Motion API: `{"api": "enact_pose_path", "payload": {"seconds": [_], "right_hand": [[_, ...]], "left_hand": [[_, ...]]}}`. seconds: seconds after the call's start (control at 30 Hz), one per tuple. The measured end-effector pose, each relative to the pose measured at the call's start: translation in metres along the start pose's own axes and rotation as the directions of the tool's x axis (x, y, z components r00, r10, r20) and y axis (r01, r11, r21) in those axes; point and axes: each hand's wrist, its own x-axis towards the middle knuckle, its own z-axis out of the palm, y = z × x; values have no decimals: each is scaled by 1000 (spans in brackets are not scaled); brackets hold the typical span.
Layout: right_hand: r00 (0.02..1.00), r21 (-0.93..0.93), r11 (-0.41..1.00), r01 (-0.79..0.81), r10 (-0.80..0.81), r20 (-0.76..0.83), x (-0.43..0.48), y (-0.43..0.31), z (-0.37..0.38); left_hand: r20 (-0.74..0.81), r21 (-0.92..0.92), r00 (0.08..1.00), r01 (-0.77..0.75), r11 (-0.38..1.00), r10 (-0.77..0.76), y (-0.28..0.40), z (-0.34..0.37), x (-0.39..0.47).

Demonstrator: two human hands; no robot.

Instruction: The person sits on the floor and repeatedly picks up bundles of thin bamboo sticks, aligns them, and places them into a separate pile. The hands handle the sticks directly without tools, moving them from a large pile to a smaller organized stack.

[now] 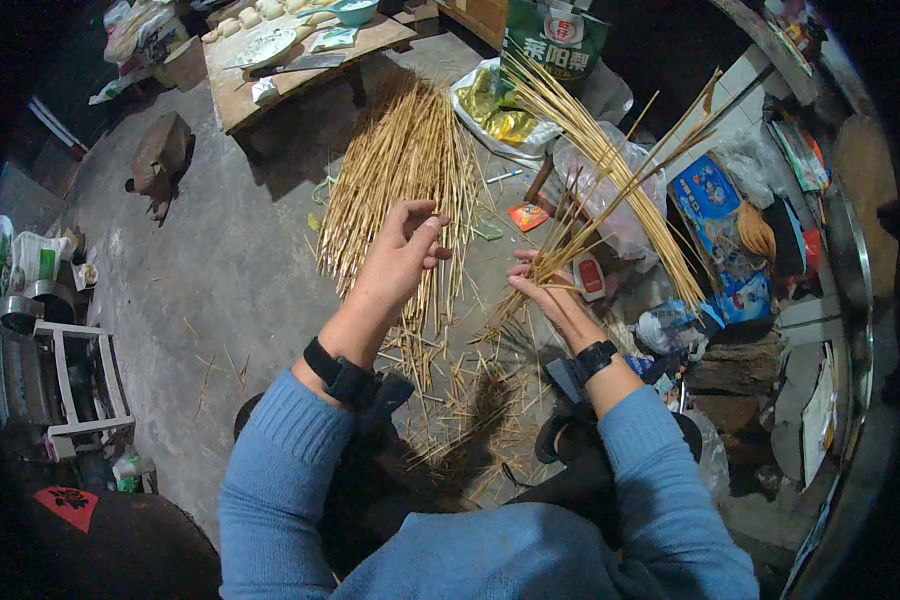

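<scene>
My right hand [546, 289] grips a small bunch of dry straw stalks [596, 217] near its lower end; the stalks fan up and to the right. Bare and with its fingers apart, my left hand [409, 244] hovers over a large pile of straw [401, 165] spread on the floor. Beyond my right hand, a neater bundle of long stalks [630, 195] lies slanted across plastic bags. Short broken straw pieces [457, 420] litter the floor between my feet.
A low wooden table [232, 105] carries dough pieces, a plate, a knife and a blue bowl [349, 10]. Bags, a blue box [709, 195] and wood blocks [731, 371] crowd the right. A white rack [82, 382] stands left on the concrete floor [172, 262], near a brown object [157, 154].
</scene>
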Motion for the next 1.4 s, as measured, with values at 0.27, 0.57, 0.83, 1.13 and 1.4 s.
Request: {"api": "enact_pose_path", "payload": {"seconds": [0.27, 0.57, 0.83, 1.13, 1.4], "right_hand": [[995, -133, 987, -93, 98, 28, 13, 1, -2], [983, 376, 920, 106, -155, 100, -13, -139, -20], [994, 489, 871, 42, -84, 65, -54, -151, 1], [780, -958, 255, 129, -623, -61, -70, -164, -26], [978, -952, 235, 197, -107, 176, -58, -144, -37]], "left_hand": [[24, 13, 1000, 8, 1000, -8, -2, -1, -1], [358, 508, 850, -525, 683, 387, -18, 22, -9], [441, 626, 896, -348, 698, 52, -34, 49, -22], [265, 905, 963, -266, 331, 50, 3, 24, -23], [420, 872, 793, -488, 46, 441, 23, 20, -24]]}}
